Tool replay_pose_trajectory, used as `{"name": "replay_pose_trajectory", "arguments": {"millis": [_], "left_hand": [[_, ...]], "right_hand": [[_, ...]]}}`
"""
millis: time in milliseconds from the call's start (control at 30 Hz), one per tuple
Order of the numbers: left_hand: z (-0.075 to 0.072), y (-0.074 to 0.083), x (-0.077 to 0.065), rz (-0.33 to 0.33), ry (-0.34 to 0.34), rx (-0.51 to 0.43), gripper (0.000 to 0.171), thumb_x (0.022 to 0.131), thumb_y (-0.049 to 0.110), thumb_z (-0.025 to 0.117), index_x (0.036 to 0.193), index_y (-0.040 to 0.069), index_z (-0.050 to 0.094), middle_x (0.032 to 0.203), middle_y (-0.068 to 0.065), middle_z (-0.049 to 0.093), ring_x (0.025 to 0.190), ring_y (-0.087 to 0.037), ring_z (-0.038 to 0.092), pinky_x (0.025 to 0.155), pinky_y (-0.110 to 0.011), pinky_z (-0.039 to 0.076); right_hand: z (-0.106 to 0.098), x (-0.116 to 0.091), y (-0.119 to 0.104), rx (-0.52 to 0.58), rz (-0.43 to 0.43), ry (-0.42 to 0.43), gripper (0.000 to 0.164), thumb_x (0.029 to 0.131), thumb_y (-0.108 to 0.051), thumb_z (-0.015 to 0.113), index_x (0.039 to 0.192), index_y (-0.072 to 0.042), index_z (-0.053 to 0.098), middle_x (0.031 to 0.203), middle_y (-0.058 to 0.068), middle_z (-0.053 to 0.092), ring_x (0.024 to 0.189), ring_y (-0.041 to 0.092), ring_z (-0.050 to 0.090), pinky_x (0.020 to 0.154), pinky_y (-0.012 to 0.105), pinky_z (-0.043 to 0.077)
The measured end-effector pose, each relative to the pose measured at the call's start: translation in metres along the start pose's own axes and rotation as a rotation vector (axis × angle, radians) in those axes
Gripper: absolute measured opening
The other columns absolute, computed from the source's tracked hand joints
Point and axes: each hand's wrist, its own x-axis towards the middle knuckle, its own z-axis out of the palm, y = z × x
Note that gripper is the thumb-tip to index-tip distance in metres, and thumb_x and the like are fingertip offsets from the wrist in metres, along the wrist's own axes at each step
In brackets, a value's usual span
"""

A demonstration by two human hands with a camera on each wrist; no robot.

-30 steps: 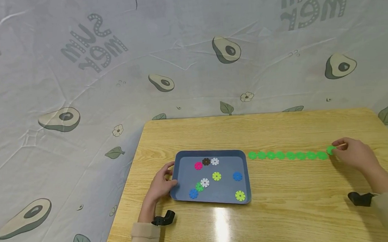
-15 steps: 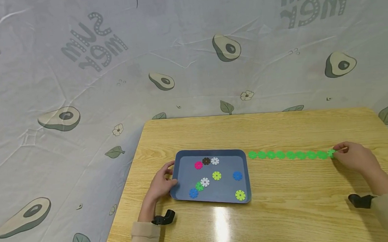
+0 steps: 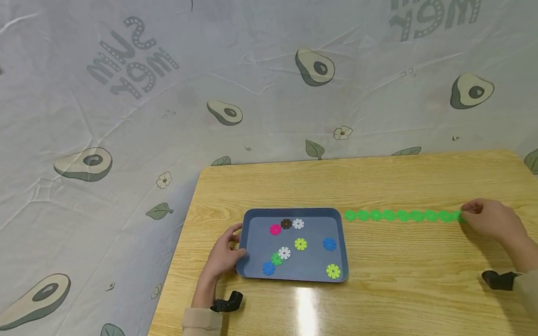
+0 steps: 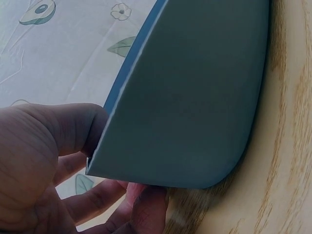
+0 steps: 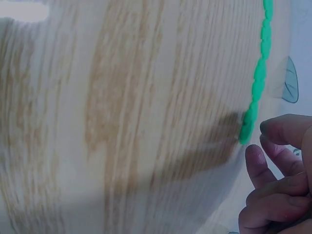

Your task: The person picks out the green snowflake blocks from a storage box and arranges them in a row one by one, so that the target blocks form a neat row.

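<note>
My left hand (image 3: 224,254) grips the left edge of a shallow blue-grey tray (image 3: 311,278), the thumb hooked over its rim. Close up in the left wrist view, the tray's wall (image 4: 185,97) stands beside the thumb, and several fingertips rest under its corner. On the table to the right runs a row of green notched discs (image 3: 404,215), flat and edge to edge. My right hand (image 3: 495,222) is at the row's right end, partly covering the last disc. The right wrist view shows its bent fingers just off the end disc (image 5: 246,131), with nothing between them.
In the tray lie a pink disc (image 3: 275,229), a brown disc (image 3: 286,224), two white, two blue and two yellow-green discs, and one green disc (image 3: 276,259). A wood-grain table (image 3: 395,303) carries everything; a patterned cloth (image 3: 265,87) hangs behind it.
A second ago my right hand pinched a green disc slightly above the row's end. The hand has come down and the disc now sits in line with the others. My left hand stays put.
</note>
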Motion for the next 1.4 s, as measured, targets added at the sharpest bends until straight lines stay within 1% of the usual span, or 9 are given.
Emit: {"name": "replay_pose_trajectory", "arguments": {"millis": [200,333,600,700,800,933,1033,1233,1400], "left_hand": [[0.001,0.0,-0.001,-0.018,0.008,-0.009,0.072,0.086,-0.004,0.069,0.153,0.016,0.052,0.12,-0.019,0.061,0.076,-0.026,0.062,0.066,-0.037,0.051],[0.0,0.001,-0.001,-0.023,0.007,-0.015,0.073,0.085,-0.003,0.069,0.153,0.016,0.052,0.12,-0.02,0.06,0.075,-0.026,0.061,0.065,-0.037,0.052],[0.0,0.002,-0.002,-0.016,0.001,-0.022,0.072,0.086,-0.004,0.068,0.153,0.015,0.051,0.12,-0.021,0.06,0.073,-0.025,0.061,0.064,-0.036,0.052],[0.0,0.001,-0.001,-0.014,0.004,-0.018,0.072,0.086,-0.004,0.069,0.153,0.015,0.052,0.12,-0.021,0.06,0.073,-0.025,0.06,0.064,-0.036,0.051],[0.0,0.001,-0.001,-0.009,0.005,-0.026,0.072,0.086,-0.004,0.069,0.153,0.015,0.052,0.12,-0.021,0.061,0.072,-0.025,0.06,0.064,-0.036,0.051],[0.0,0.001,-0.001,-0.009,0.002,-0.033,0.072,0.086,-0.004,0.069,0.153,0.014,0.051,0.119,-0.021,0.061,0.07,-0.024,0.059,0.063,-0.036,0.051],[0.0,0.001,0.0,-0.014,0.002,-0.025,0.072,0.086,-0.005,0.069,0.153,0.014,0.051,0.118,-0.02,0.061,0.069,-0.023,0.059,0.063,-0.035,0.051],[0.0,0.002,0.0,-0.02,-0.001,-0.025,0.072,0.085,-0.004,0.069,0.153,0.014,0.051,0.118,-0.02,0.06,0.069,-0.023,0.058,0.062,-0.035,0.051],[0.0,0.003,-0.001,-0.017,-0.003,-0.025,0.072,0.085,-0.005,0.068,0.153,0.012,0.051,0.117,-0.02,0.06,0.069,-0.023,0.059,0.062,-0.035,0.052]], "right_hand": [[-0.001,0.001,-0.015,-0.01,-0.046,0.045,0.046,0.106,-0.031,0.053,0.125,0.011,0.059,0.113,0.035,0.062,0.091,0.048,0.063,0.066,0.051,0.048],[-0.005,0.005,-0.033,-0.021,-0.067,0.027,0.045,0.106,-0.03,0.054,0.127,0.01,0.058,0.115,0.033,0.063,0.087,0.042,0.065,0.063,0.046,0.049],[-0.006,0.018,-0.077,-0.031,-0.106,-0.024,0.043,0.103,-0.025,0.058,0.132,0.007,0.057,0.118,0.032,0.062,0.087,0.037,0.064,0.065,0.045,0.049],[-0.001,0.022,-0.096,-0.033,-0.131,-0.032,0.043,0.102,-0.025,0.058,0.133,0.006,0.057,0.118,0.03,0.063,0.083,0.032,0.064,0.064,0.042,0.048],[0.005,0.025,-0.117,-0.021,-0.166,-0.034,0.043,0.101,-0.024,0.059,0.133,0.005,0.058,0.118,0.028,0.064,0.074,0.025,0.061,0.061,0.039,0.045],[0.012,0.028,-0.145,-0.019,-0.234,-0.041,0.04,0.101,-0.023,0.061,0.132,0.003,0.061,0.114,0.023,0.066,0.07,0.021,0.06,0.06,0.04,0.046],[0.019,0.03,-0.166,-0.021,-0.284,-0.042,0.037,0.1,-0.023,0.064,0.129,0.0,0.064,0.111,0.019,0.068,0.074,0.02,0.062,0.064,0.042,0.047],[0.037,0.031,-0.209,-0.001,-0.366,-0.073,0.03,0.099,-0.021,0.066,0.124,-0.004,0.069,0.107,0.011,0.069,0.073,0.016,0.06,0.066,0.04,0.047],[0.053,0.032,-0.238,-0.01,-0.444,-0.093,0.029,0.098,-0.018,0.068,0.122,-0.004,0.071,0.104,0.007,0.07,0.079,0.018,0.062,0.071,0.042,0.05]]}}
